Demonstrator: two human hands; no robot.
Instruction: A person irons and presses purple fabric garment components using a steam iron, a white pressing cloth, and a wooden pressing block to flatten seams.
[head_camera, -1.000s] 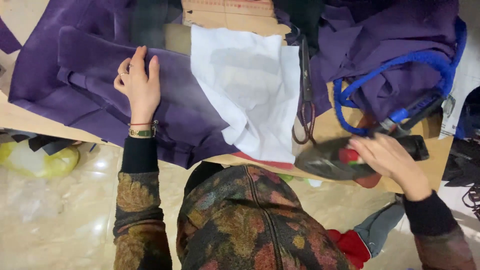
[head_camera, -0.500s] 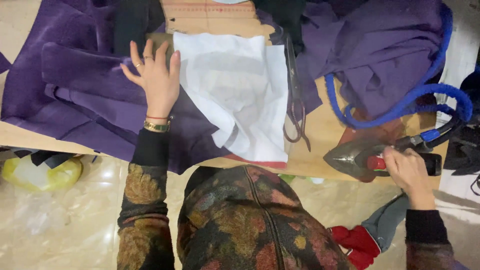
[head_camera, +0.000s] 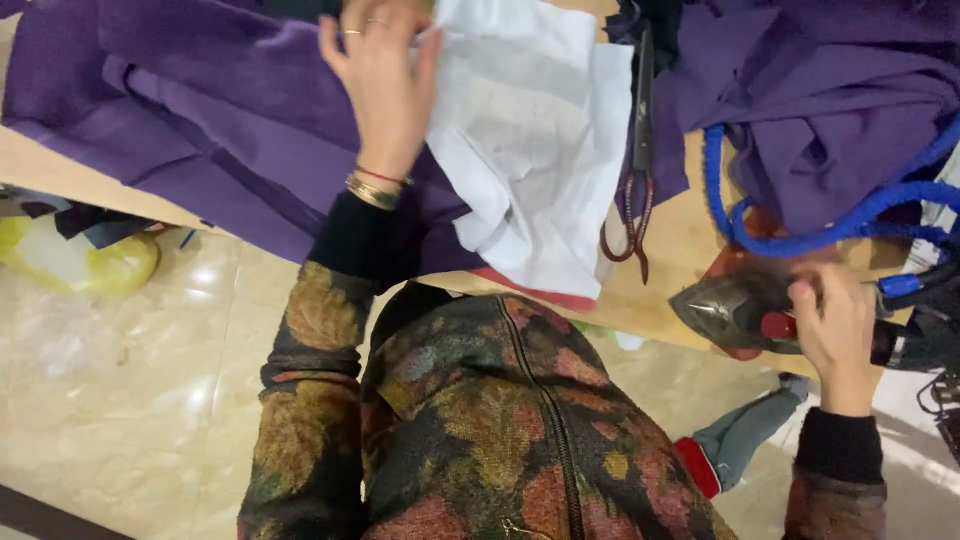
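resting flat on purple fabric (head_camera: 210, 110), left hand (head_camera: 385, 85), open; right hand (head_camera: 838, 325), grip closed around iron (head_camera: 745, 310)

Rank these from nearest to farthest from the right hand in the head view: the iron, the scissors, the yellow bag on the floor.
1. The iron: under the right hand, which holds its handle at the table's right edge.
2. The scissors: on the table, up and to the left of that hand, beside the white cloth.
3. The yellow bag: on the floor, far left.

Single head view, looking steeply down, close over table (head_camera: 680, 240) edge
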